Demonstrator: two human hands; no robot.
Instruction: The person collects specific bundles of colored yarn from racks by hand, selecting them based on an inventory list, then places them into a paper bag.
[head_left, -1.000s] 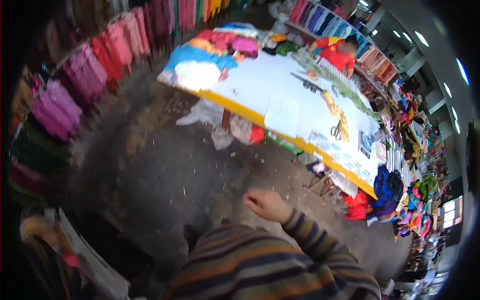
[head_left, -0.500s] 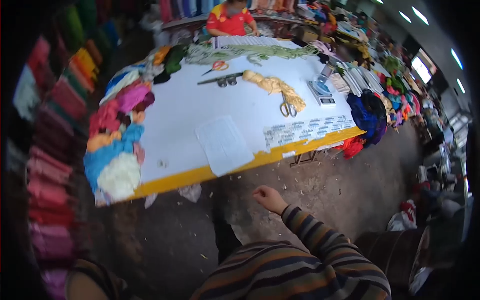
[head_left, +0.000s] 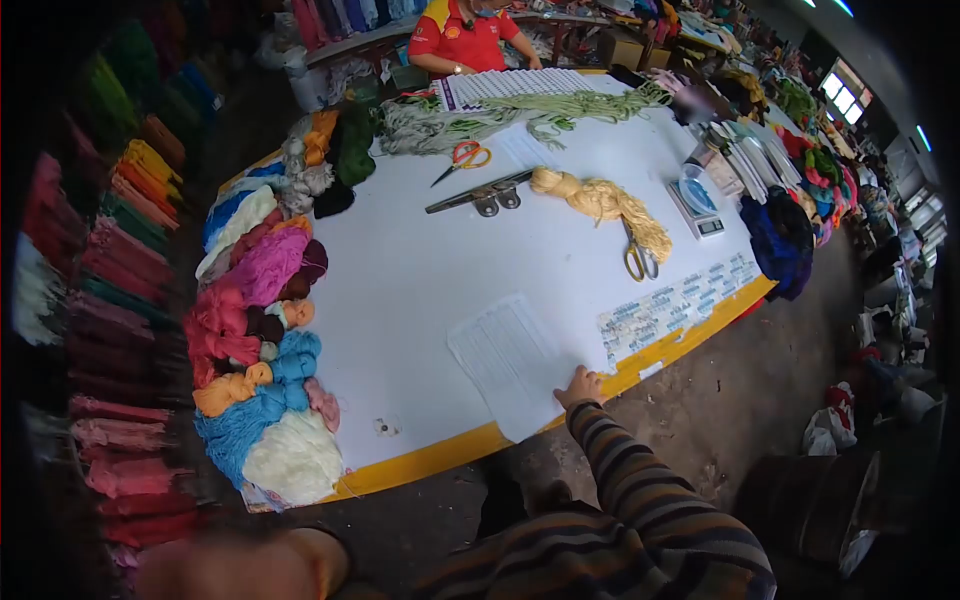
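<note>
My right hand [head_left: 580, 387] rests on the near edge of the white table [head_left: 400, 330], its fingers slightly apart, just right of a printed paper sheet [head_left: 507, 365]. My left hand [head_left: 235, 568] is a blur at the bottom left, below the yarn pile; its fingers cannot be made out. A beige yarn skein [head_left: 600, 200] lies across the table, one end over yellow-handled scissors [head_left: 640, 262]. Left of it are a dark metal clamp bar [head_left: 480, 197] and orange-handled scissors [head_left: 468, 160].
Coloured yarn bundles [head_left: 270, 260] line the table's left side. Green yarn [head_left: 520, 110] lies at the back, near a person in a red shirt [head_left: 468, 40]. A scale [head_left: 697, 208] and dark blue yarn [head_left: 778, 240] are right. A brown drum [head_left: 815, 505] stands on the floor.
My right hand has gone from in front of the table onto its edge. The table now looks closer. My left hand has come into view at the bottom left.
</note>
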